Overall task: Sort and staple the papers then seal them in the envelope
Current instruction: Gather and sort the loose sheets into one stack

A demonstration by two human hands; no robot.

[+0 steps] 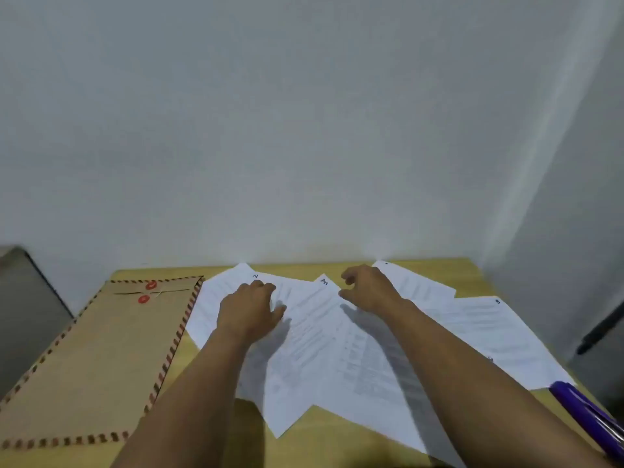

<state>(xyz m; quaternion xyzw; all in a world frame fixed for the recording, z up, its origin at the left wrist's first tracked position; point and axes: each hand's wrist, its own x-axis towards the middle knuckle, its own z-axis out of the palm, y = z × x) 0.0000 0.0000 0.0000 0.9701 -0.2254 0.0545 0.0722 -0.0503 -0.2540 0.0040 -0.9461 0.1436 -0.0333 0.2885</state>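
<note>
Several white printed papers point(324, 349) lie fanned and overlapping across the middle of the yellow table point(337, 430), each with a handwritten number at a top corner. My left hand point(250, 309) rests flat on the left sheets, fingers spread. Above the far middle sheets my right hand point(368, 288) hovers with its fingers curled and apart, holding nothing. A brown envelope point(98, 352) with a striped border and two red string buttons lies flat to the left of the papers. A purple stapler point(591, 420) sits at the table's right front edge, partly cut off.
A white wall rises right behind the table's far edge. A grey object point(27, 315) stands beyond the table's left side. A dark handle-like item point(601, 329) shows off the right side, past the table edge.
</note>
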